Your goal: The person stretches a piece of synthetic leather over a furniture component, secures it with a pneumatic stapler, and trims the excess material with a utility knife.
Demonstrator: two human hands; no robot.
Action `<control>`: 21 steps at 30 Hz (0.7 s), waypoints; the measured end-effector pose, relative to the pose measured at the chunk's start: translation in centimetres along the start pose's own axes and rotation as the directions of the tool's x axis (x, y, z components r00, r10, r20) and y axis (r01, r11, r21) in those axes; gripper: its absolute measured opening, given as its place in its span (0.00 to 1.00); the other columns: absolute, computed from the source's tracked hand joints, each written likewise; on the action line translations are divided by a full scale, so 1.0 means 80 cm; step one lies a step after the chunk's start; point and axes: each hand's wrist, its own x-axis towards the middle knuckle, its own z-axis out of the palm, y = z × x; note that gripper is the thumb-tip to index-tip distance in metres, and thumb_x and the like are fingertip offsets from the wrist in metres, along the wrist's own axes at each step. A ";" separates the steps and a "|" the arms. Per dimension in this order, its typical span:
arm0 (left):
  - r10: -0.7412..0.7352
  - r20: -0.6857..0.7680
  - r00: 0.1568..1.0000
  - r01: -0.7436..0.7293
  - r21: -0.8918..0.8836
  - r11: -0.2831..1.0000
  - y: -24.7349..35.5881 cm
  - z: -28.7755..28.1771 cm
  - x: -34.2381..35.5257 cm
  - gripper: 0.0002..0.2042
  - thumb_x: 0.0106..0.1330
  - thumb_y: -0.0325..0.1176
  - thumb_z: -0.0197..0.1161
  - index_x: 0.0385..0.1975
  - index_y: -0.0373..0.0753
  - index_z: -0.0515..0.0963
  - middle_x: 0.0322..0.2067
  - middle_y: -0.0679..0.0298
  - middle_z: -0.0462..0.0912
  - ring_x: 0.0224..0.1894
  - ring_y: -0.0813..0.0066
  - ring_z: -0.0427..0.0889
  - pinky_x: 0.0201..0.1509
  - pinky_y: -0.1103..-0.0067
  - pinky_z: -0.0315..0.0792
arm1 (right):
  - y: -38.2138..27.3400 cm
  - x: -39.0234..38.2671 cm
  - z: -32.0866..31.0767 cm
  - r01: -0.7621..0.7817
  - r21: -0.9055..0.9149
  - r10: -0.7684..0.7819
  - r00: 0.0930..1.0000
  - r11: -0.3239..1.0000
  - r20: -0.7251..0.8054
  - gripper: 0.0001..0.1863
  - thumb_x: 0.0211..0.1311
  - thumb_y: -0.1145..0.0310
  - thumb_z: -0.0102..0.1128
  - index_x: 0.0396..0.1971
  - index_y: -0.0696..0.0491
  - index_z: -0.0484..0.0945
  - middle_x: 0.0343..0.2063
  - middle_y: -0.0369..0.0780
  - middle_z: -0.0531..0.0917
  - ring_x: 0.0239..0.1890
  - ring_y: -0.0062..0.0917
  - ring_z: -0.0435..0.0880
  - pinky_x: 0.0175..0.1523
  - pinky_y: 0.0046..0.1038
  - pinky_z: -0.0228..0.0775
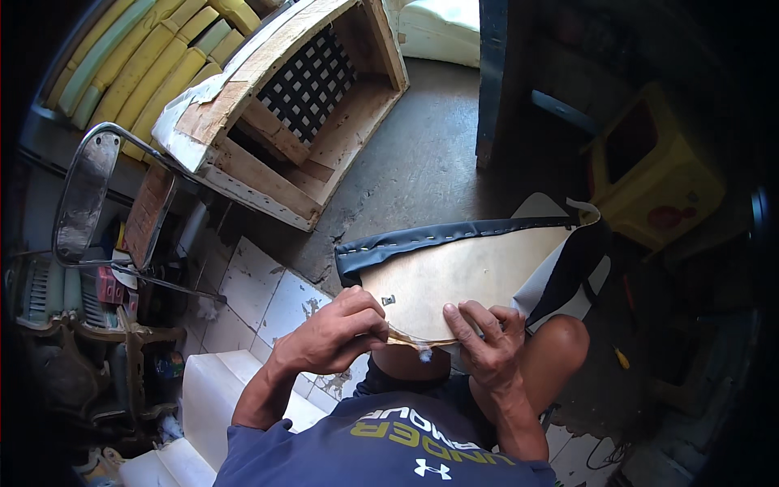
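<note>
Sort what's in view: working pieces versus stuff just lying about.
Likely in use:
pale board, under right hand
dark covering along its far edge
brownish edging, at left hand

Likely lying about:
webbed wooden frame
yellow foam pieces
yellow-handled tool

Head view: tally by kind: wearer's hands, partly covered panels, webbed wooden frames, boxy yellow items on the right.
Hands (left hand, right hand): 2
Panel: 1
Webbed wooden frame: 1
Boxy yellow item: 1
Total: 5
</note>
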 end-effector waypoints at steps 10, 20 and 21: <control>0.030 -0.087 0.996 -0.002 0.308 0.951 0.005 0.018 0.006 0.15 0.56 0.30 0.80 0.43 0.41 0.86 0.39 0.63 0.83 0.40 0.64 0.81 0.43 0.71 0.79 | 0.008 -0.002 0.009 -0.011 0.024 0.011 1.000 1.000 0.003 0.29 0.46 0.71 0.71 0.54 0.41 0.91 0.50 0.25 0.86 0.40 0.24 0.74 0.48 0.29 0.68; 0.109 -0.036 0.993 -0.070 0.555 0.829 0.008 0.029 0.010 0.06 0.62 0.26 0.66 0.37 0.37 0.80 0.35 0.59 0.79 0.38 0.62 0.78 0.44 0.67 0.74 | 0.014 0.005 0.005 -0.072 0.056 0.073 0.997 0.996 -0.013 0.31 0.41 0.74 0.72 0.53 0.40 0.92 0.51 0.25 0.86 0.41 0.25 0.75 0.47 0.30 0.69; 0.221 -0.146 0.964 -0.090 0.602 0.793 0.005 0.039 0.002 0.08 0.59 0.26 0.67 0.38 0.39 0.81 0.36 0.62 0.77 0.39 0.66 0.78 0.46 0.67 0.74 | 0.015 0.005 0.007 -0.102 0.104 0.105 0.994 0.989 -0.025 0.32 0.41 0.75 0.72 0.53 0.40 0.92 0.51 0.26 0.87 0.40 0.27 0.76 0.48 0.31 0.70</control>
